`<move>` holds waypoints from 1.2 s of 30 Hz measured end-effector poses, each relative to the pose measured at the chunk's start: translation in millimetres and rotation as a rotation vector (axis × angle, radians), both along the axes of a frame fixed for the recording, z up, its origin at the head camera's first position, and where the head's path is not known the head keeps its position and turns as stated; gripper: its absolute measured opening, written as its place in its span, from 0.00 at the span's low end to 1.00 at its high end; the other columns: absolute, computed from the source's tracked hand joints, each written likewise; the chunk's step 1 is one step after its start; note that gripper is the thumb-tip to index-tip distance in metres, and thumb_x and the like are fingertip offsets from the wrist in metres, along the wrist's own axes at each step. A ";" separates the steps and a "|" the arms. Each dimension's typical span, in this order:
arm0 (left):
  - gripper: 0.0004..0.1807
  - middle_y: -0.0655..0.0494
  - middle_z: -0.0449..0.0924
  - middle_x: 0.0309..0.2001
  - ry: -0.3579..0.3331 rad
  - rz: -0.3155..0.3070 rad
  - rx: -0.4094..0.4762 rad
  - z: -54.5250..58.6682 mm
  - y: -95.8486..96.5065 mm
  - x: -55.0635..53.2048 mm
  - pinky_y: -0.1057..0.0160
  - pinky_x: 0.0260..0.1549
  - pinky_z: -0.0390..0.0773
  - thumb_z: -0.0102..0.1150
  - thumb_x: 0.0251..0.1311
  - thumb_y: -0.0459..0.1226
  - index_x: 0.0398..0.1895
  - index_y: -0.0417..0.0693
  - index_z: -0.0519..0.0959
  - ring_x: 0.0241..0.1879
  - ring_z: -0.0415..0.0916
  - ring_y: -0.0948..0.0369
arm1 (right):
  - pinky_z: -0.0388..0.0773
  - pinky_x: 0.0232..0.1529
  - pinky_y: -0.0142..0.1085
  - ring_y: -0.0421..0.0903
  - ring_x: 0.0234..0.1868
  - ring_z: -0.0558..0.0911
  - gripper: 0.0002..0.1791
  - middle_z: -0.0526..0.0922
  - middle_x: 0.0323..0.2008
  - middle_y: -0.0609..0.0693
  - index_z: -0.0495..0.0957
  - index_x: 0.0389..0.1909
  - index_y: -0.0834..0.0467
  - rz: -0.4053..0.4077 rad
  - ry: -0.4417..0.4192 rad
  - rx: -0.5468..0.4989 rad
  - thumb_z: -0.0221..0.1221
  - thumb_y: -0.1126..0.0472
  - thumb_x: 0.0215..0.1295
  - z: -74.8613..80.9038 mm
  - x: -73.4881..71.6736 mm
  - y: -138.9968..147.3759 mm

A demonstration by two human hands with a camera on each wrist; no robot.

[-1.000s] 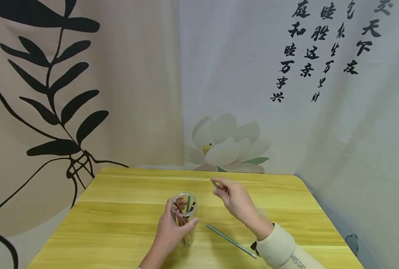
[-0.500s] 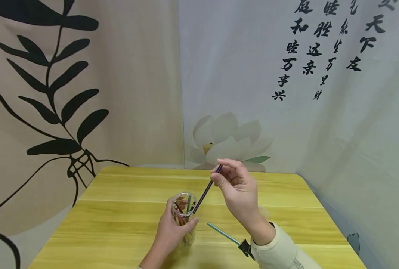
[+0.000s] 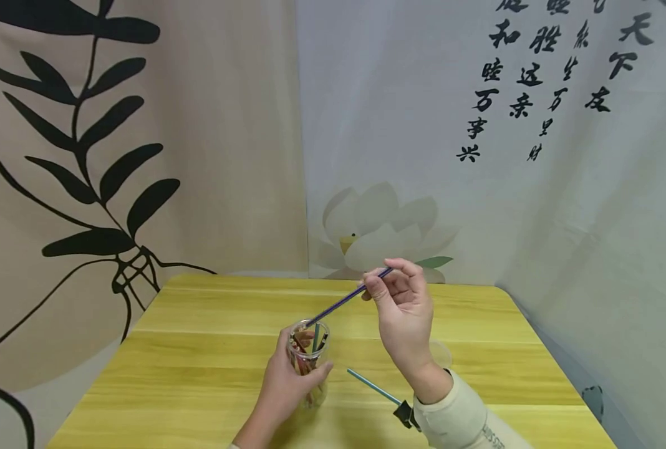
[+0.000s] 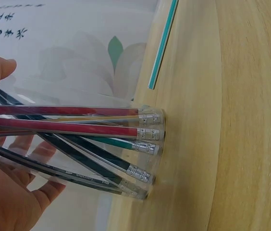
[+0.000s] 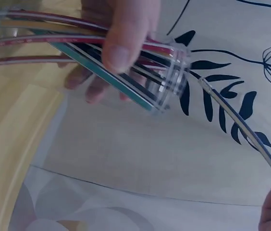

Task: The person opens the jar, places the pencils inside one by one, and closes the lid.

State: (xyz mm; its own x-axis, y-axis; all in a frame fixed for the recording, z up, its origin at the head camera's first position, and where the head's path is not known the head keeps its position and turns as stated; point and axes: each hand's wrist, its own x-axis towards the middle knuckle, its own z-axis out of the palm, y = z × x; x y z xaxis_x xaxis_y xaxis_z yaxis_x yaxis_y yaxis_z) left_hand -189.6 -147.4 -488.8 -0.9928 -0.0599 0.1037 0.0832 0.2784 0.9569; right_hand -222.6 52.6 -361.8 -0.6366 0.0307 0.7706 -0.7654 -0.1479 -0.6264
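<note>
My left hand [image 3: 288,380] grips a clear jar [image 3: 317,390] standing on the table, thumb on its near side. Several pencils [image 4: 73,131] in red, dark green and yellow lean inside, their eraser ends at the bottom in the left wrist view. With fingers and thumb, my right hand [image 3: 403,312] pinches a dark blue pencil [image 3: 341,304] near its upper end. It slants down to the left, its lower end overlapping the jar's rim in the head view. In the right wrist view that pencil's eraser end [image 5: 203,83] points toward the jar's mouth, apart from it.
A teal pencil [image 3: 372,385] lies on the wooden table [image 3: 209,374] right of the jar, partly hidden by the black strap piece [image 3: 405,414] at the right wrist. A round clear lid [image 3: 441,353] lies beside the right forearm. Printed curtains hang behind.
My right hand has risen and turned, bringing the dark blue pencil into full view. Its lower end has swung from the jar's right side to over the rim. The left hand keeps its hold.
</note>
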 end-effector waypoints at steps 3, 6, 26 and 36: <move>0.48 0.53 0.82 0.64 0.004 0.004 0.000 0.4 -0.4 0.4 0.50 0.57 0.84 0.83 0.55 0.46 0.75 0.61 0.64 0.59 0.83 0.54 | 0.87 0.38 0.31 0.38 0.38 0.88 0.19 0.89 0.41 0.52 0.72 0.60 0.70 -0.005 0.024 0.057 0.62 0.76 0.71 0.3 0.5 -2.6; 0.48 0.54 0.81 0.64 0.009 -0.003 0.004 -0.1 -1.0 0.3 0.53 0.56 0.84 0.83 0.55 0.45 0.76 0.62 0.63 0.58 0.83 0.56 | 0.87 0.35 0.31 0.40 0.34 0.88 0.19 0.89 0.37 0.56 0.79 0.57 0.66 -0.050 0.054 0.227 0.66 0.76 0.67 -9.9 2.0 -10.1; 0.47 0.51 0.83 0.59 0.052 -0.045 0.010 -1.0 -3.5 2.8 0.65 0.44 0.85 0.81 0.57 0.44 0.76 0.59 0.63 0.50 0.83 0.57 | 0.83 0.37 0.25 0.42 0.36 0.85 0.14 0.90 0.45 0.51 0.86 0.54 0.59 -0.177 0.377 0.735 0.66 0.55 0.76 -68.6 5.7 -17.2; 0.50 0.48 0.81 0.61 0.001 0.003 -0.022 1.0 0.4 -0.3 0.49 0.55 0.85 0.83 0.55 0.48 0.77 0.59 0.61 0.57 0.83 0.52 | 0.86 0.44 0.37 0.45 0.46 0.87 0.41 0.89 0.49 0.51 0.76 0.68 0.60 0.127 -0.525 1.320 0.75 0.41 0.62 -112.3 12.9 39.7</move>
